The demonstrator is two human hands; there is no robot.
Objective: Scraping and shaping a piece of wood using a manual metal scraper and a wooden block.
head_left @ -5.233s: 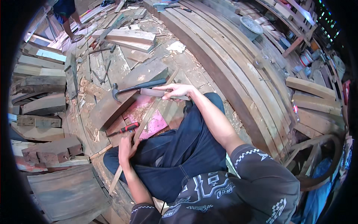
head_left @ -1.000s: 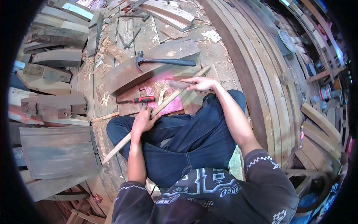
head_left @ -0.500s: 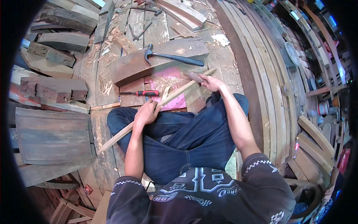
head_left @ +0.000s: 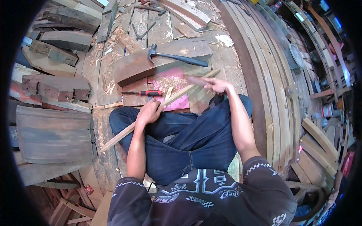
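Note:
A long, thin wooden strip point(head_left: 184, 91) lies slantwise over my lap, its far right end beyond the right knee. My left hand point(head_left: 150, 110) is closed around its middle. Beside those fingers a pale curl of wood point(head_left: 169, 91) stands up from the strip. My right hand point(head_left: 218, 85) grips a short brown-grey tool point(head_left: 197, 80), blurred by motion, close to the strip's far end; its exact kind is unclear. Just beyond my left hand lies a chisel-like tool with a red and black handle point(head_left: 151, 93). Pink sheet material point(head_left: 181, 103) shows under the strip.
A claw hammer point(head_left: 177, 58) rests on a thick timber block point(head_left: 132, 70) ahead of me. Pincers point(head_left: 143, 31) and another hammer point(head_left: 154, 10) lie farther off among wood shavings. Curved timber pieces point(head_left: 66, 41) are stacked at left, and long planks point(head_left: 260, 71) run along the right.
My right hand has shifted slightly to the right and opened its grip angle, with the tool swung flatter. My left hand and the strip stay nearly in place.

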